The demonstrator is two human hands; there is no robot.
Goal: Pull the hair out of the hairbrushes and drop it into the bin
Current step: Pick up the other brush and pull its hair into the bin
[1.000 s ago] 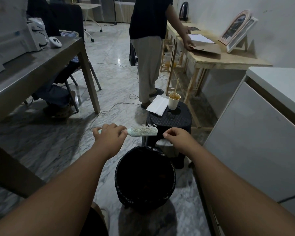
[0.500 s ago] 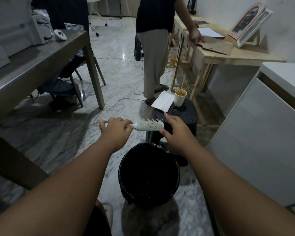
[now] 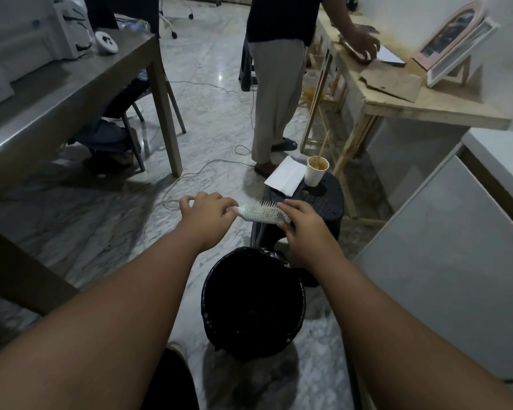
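Observation:
A pale mint hairbrush (image 3: 256, 213) is held level, bristles up, above and just behind the black bin (image 3: 208, 294). My left hand (image 3: 207, 213) is closed around its handle. My right hand (image 3: 302, 224) rests on the far end of the brush head, with fingertips curled over the bristles. I cannot make out any hair between the fingers. The bin is lined with a black bag, and its inside is too dark to read.
A black stool (image 3: 328, 202) behind the bin carries a paper cup (image 3: 316, 172) and white paper (image 3: 285, 176). A person (image 3: 276, 84) stands at a wooden table (image 3: 403, 112). There is a grey table (image 3: 60, 93) to the left, a white cabinet (image 3: 444, 250) to the right, and a cable (image 3: 190, 176) on the floor.
My right hand rose from above the bin's rim to the brush head and now grips its far end. My left hand kept hold of the handle.

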